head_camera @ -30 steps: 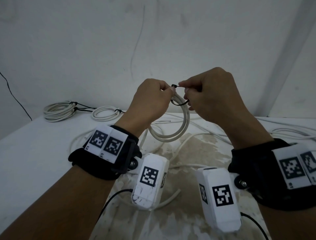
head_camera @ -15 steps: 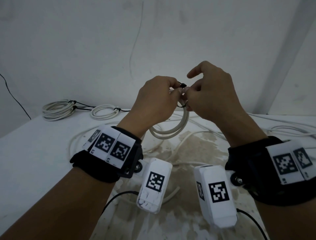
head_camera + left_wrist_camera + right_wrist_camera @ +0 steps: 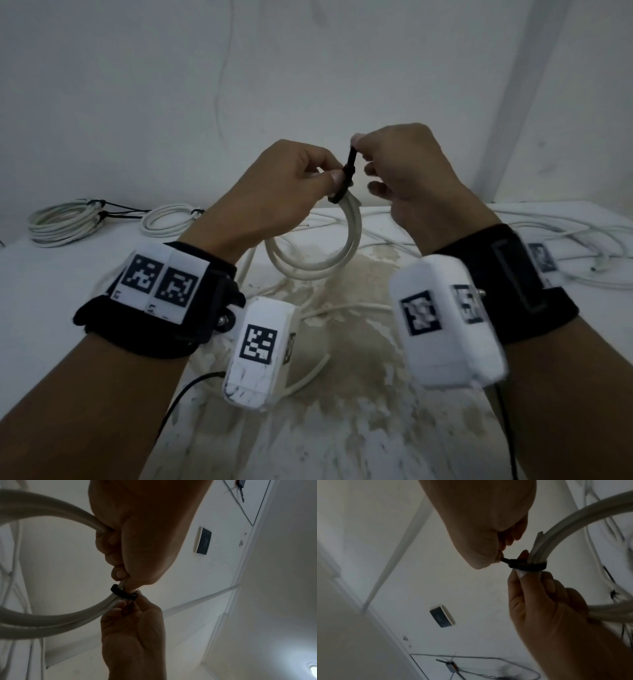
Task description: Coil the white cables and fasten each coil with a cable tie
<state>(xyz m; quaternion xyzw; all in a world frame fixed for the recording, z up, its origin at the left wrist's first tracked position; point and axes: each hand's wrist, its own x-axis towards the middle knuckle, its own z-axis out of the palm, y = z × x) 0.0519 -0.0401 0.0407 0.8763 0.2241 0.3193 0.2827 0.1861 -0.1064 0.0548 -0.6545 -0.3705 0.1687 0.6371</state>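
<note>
Left hand [image 3: 284,192] grips the white cable coil [image 3: 329,253] at its 12 o'clock point, above the tabletop [image 3: 51,294]; right hand [image 3: 418,178] pinches the tail of the black cable tie [image 3: 346,178] looped around the coil. Two tied coils [image 3: 65,219] lie at 10 o'clock.

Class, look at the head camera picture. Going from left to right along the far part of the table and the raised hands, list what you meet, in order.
Large tied coil of white cable → smaller tied white cable coil → left hand gripping the raised white cable coil → black cable tie → right hand pinching the tie's tail → loose white cables.
</note>
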